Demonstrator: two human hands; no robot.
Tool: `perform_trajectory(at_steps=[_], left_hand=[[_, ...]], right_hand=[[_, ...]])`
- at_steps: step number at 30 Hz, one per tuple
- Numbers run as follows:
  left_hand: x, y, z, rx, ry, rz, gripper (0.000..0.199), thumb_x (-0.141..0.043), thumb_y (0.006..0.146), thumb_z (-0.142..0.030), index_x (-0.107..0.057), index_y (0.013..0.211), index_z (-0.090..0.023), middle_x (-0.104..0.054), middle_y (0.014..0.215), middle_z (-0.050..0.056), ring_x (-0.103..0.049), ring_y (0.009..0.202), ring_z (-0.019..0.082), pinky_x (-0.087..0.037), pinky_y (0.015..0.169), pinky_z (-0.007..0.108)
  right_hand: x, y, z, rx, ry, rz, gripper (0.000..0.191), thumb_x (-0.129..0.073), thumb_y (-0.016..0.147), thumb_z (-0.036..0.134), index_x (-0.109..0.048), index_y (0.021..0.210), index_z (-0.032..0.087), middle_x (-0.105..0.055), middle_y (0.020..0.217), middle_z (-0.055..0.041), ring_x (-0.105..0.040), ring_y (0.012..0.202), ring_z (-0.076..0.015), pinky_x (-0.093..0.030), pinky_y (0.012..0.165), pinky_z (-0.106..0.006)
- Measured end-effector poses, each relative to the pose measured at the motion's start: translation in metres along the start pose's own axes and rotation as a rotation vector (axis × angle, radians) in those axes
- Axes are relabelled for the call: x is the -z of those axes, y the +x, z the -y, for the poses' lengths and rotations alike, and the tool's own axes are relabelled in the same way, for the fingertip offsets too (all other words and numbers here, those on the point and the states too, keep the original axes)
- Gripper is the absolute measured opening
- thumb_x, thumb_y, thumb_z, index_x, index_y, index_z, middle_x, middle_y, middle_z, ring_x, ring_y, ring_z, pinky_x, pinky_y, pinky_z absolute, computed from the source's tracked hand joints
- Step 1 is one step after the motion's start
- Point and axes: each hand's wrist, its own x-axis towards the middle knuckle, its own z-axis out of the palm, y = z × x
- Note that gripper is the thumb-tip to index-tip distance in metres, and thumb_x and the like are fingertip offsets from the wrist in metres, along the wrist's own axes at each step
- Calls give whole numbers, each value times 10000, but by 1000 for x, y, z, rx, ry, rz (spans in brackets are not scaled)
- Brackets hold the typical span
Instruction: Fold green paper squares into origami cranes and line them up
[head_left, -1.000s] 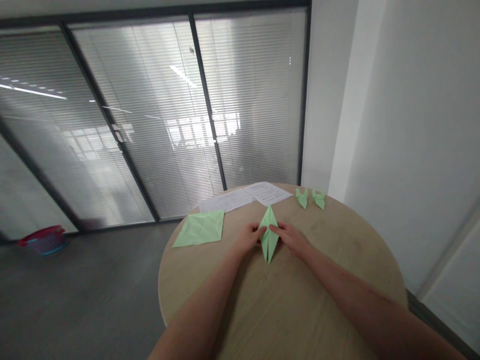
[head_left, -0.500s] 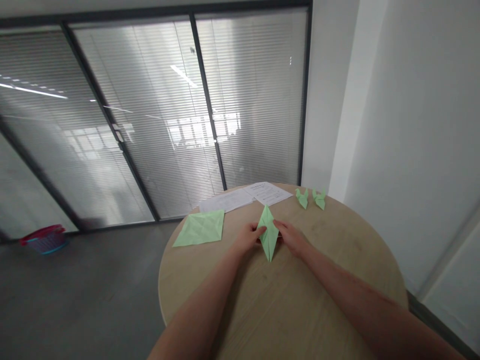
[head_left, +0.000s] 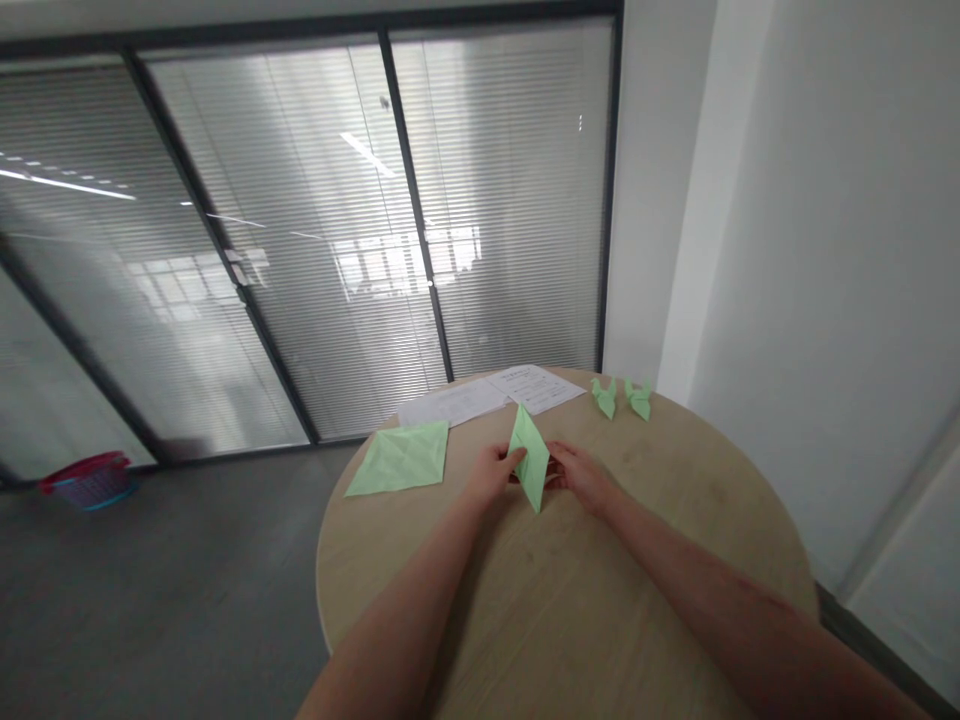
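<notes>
A diamond-shaped piece of folded green paper [head_left: 532, 460] is held upright over the table, turned partly edge-on. My left hand [head_left: 495, 472] pinches its left side, thumb on the near face and fingers behind. On the other side, my right hand [head_left: 581, 472] has its fingers closed at the right edge; some fingertips are hidden behind the paper. A creased sheet of green paper [head_left: 403, 457] lies flat to the left. Two small green origami figures, a left one [head_left: 604, 398] and a right one [head_left: 639, 400], stand at the back right.
Printed white sheets [head_left: 536, 386] lie at the far side of the round wooden table [head_left: 645, 590]. Past it stands a glass partition with blinds [head_left: 510, 200]; a white wall [head_left: 847, 300] rises at right. A red and blue basket [head_left: 91, 482] sits on the floor at left.
The folded green paper has turned from facing me to partly edge-on. My right thumb has left its near face, and the right fingers now sit at its edge.
</notes>
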Motion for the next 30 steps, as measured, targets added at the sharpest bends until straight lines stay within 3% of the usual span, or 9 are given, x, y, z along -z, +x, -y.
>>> perform_trajectory(at_steps=[14,30], left_hand=[[-1,-5,-5,-43,15,12,384,-725,807,-504,-736,860,-123,-730,806,88,-672,713,209,-543,649,320],[-2,-4,-4,-36,27,23,455,-747,752,-570,-712,825,-122,-688,741,67,-632,668,192,-513,644,313]], right_hand=[[-2,-5,6,16,-114,49,500,-717,791,641,-671,1022,201,-738,951,-78,-697,802,-211,-542,683,-316],[1,-1,-1,45,-165,30,413,-735,788,594,-680,963,223,-760,939,-53,-721,808,-234,-557,696,-338]])
